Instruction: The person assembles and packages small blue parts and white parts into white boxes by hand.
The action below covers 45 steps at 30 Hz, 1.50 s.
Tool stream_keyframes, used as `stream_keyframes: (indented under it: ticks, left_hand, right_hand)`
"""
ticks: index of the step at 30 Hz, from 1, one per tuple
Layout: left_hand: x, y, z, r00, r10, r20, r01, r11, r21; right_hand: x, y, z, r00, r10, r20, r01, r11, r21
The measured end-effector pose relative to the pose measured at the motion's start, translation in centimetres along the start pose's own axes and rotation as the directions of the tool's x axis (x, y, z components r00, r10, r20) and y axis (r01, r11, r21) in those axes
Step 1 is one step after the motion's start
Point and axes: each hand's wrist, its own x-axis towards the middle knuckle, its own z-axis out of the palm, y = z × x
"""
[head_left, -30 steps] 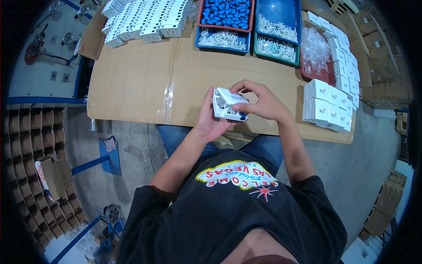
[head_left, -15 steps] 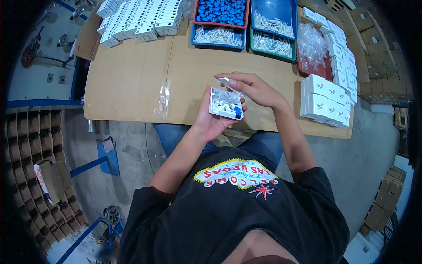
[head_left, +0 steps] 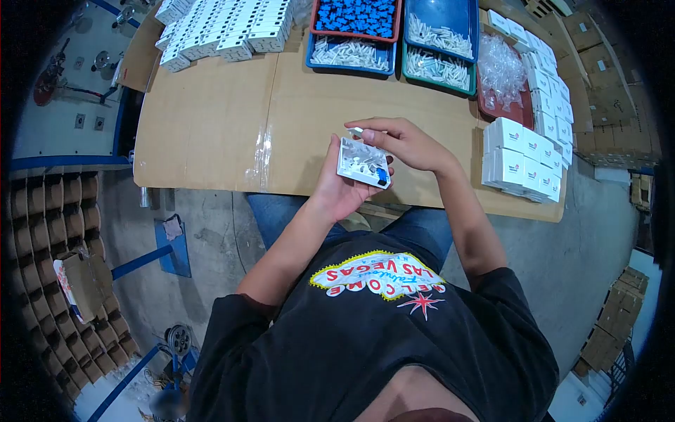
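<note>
A small white box point(head_left: 363, 164) rests tilted in my left hand point(head_left: 330, 181), whose fingers wrap under it and round its far side. Inside lie small white pieces, clear plastic, and a blue piece point(head_left: 382, 176) at the near right corner. My right hand point(head_left: 404, 143) is closed at the box's far edge, thumb and fingers pinching a thin white flap point(head_left: 356, 131) that looks like the lid. Whether this flap is joined to the box is hidden by the fingers.
Beyond my hands on the cardboard-covered table point(head_left: 204, 133) are a red tray of blue parts point(head_left: 355, 17) and trays of white plugs point(head_left: 351, 56). White boxes stand stacked at the back left point(head_left: 225, 32) and right point(head_left: 520, 158). Clear plastic bags point(head_left: 500, 74) fill another red tray.
The white flap in my right hand has tipped and now shows a thinner side. The box in my left hand has shifted very slightly. Both arms stay nearly where they were.
</note>
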Motion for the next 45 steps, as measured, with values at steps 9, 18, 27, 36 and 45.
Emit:
stream_keyframes:
  ticks: [9,18,27,36,45]
  left_hand:
    - [0.0,-0.1,0.0,1.0,0.004,-0.015,-0.004,1.0,0.004]
    - [0.1,-0.2,-0.2,0.995,-0.011,-0.102,0.012,1.0,0.006]
    - [0.2,-0.8,-0.4,0.994,0.016,-0.11,-0.025,0.996,-0.083]
    - [0.7,-0.7,-0.2,0.996,0.018,-0.09,-0.025,0.997,-0.075]
    - [1.1,-0.6,-1.6,0.999,-0.001,-0.053,-0.004,0.996,-0.092]
  right_hand:
    - [-0.1,-0.6,0.5,0.998,-0.054,0.011,0.054,0.996,-0.065]
    - [-0.2,-0.2,1.0,0.999,0.037,0.003,-0.037,0.999,-0.009]
    - [0.0,1.4,1.7,0.998,-0.052,-0.022,0.051,0.998,-0.037]
    - [0.0,0.4,0.2,0.998,0.035,0.057,-0.032,0.998,-0.045]
    - [0.1,1.1,0.1,0.993,0.097,0.066,-0.09,0.992,-0.092]
